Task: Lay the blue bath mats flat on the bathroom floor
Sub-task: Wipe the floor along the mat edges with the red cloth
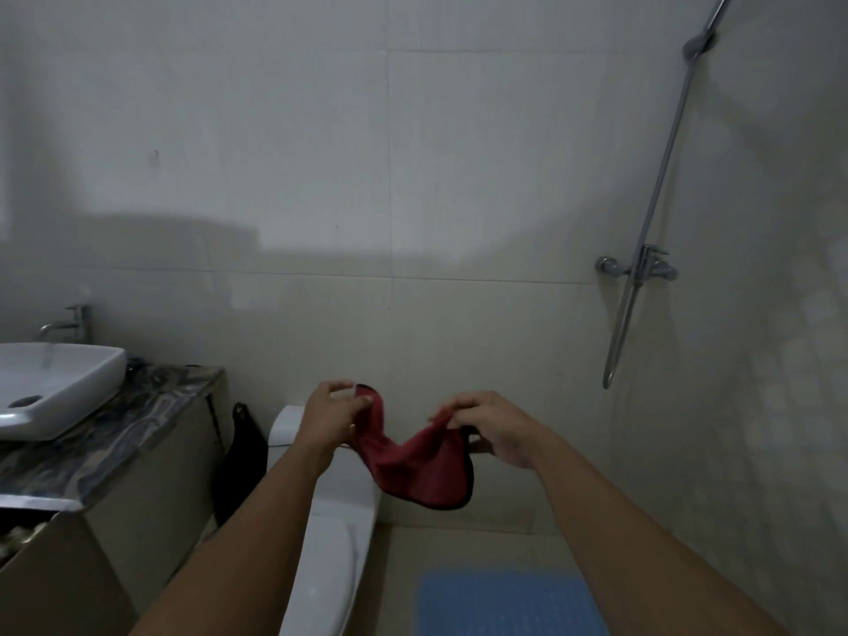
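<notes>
A blue bath mat [509, 605] with a dotted texture lies flat on the beige floor at the bottom of the view, between the toilet and the shower wall. In front of me, at chest height, hangs a small red cloth [420, 465] with a dark edge. My left hand [337, 413] pinches its left upper corner. My right hand [491, 426] pinches its right upper edge. The cloth sags between the two hands. Both hands are well above the mat.
A white toilet [330, 534] stands left of the mat. A white basin [50, 383] with a tap sits on a marble counter [114, 442] at the left. A black bag [243, 461] hangs beside the counter. A shower rail and mixer [642, 268] are on the right wall.
</notes>
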